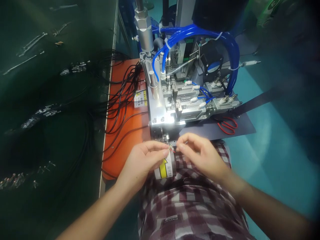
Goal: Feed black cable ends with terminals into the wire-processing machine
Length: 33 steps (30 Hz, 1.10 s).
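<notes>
My left hand (143, 158) is closed in a pinch on a small bundle of thin wires (171, 147), whose pale and red ends stick out past the fingertips. Just right of these ends, my right hand (200, 150) has its thumb and forefinger curled together. Whatever lies between those fingertips, if anything, is too small to make out. Below the left fingers is a white label (169, 169) with a yellow arrow on the machine's front. The metal fixture (160, 116) of the machine stands right behind both hands.
Black cables (122, 96) run across an orange base plate (120, 153) to the dark table (62, 140) at left, where bundles of small metal-ended parts (47, 110) lie. Blue air hoses (200, 31) arch over the machine. Red-handled pliers (227, 126) rest on a grey plate at right.
</notes>
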Motion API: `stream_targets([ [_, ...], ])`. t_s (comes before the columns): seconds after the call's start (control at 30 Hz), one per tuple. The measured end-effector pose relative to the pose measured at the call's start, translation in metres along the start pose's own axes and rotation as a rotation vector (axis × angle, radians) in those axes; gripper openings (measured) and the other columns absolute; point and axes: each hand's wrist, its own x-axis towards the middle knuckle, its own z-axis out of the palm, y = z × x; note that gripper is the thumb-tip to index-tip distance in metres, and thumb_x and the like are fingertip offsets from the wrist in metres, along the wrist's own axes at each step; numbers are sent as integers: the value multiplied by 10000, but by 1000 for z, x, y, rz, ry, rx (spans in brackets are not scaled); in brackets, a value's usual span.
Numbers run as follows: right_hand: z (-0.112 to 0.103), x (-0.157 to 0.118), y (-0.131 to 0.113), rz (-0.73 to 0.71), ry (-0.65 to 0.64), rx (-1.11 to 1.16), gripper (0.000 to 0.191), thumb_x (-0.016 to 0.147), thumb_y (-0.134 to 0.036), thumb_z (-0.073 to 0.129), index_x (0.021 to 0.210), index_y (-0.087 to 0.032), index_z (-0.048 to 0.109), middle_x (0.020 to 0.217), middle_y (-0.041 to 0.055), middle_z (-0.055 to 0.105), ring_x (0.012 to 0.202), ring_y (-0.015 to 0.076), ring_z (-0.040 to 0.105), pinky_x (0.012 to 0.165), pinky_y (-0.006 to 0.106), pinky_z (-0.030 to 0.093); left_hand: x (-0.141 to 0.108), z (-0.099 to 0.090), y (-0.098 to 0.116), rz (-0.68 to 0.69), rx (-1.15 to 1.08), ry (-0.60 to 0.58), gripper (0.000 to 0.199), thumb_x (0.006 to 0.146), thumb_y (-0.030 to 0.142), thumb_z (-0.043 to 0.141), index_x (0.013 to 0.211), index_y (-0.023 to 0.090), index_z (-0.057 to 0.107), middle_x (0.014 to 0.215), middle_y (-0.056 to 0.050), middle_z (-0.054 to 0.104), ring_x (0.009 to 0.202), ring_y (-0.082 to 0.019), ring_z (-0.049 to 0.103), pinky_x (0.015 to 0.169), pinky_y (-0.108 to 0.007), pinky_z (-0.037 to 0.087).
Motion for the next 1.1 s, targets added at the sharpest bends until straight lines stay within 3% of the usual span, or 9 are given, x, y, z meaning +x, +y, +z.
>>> stream_targets([
  [0.27,4,7,-17,-560,129,-492,64,824,-223,612,877,-190,599,835,33,615,641,133,523,628,284,425,-3,1,0,34,96,41,144,667,213,697,787,135,677,480,60,455,431,-50,340,407,-178,244],
  [0.37,5,8,-19,-638,127,-635,56,843,-198,575,875,-191,622,849,45,615,682,147,539,628,280,413,-4,0,-3,54,146,13,74,695,165,629,756,143,663,450,69,447,425,-51,353,412,-170,264],
  [0.5,3,9,-19,-725,108,-781,149,895,-216,530,826,-186,659,827,45,622,691,145,545,623,275,396,-5,-1,-4,53,163,-7,120,710,138,590,795,142,675,430,80,437,417,-45,343,415,-162,272],
  [0.73,-4,10,-9,-874,91,-883,184,922,-176,487,824,-170,643,830,60,643,729,168,547,651,296,393,-3,1,-3,41,126,-10,121,755,214,663,840,130,683,462,59,483,418,-41,380,395,-150,279],
  [0.83,-7,8,-6,-801,74,-750,113,908,-163,511,840,-157,601,829,64,622,744,169,551,663,294,406,-4,2,-4,43,96,-13,139,752,247,695,826,131,674,475,53,504,415,-43,412,386,-144,296],
  [1.1,-3,6,-8,-244,-31,-307,146,917,-163,488,775,-187,513,783,-6,540,717,123,510,665,260,398,-7,6,-2,52,135,-1,150,739,264,716,777,130,660,446,72,469,392,-33,411,370,-124,303],
])
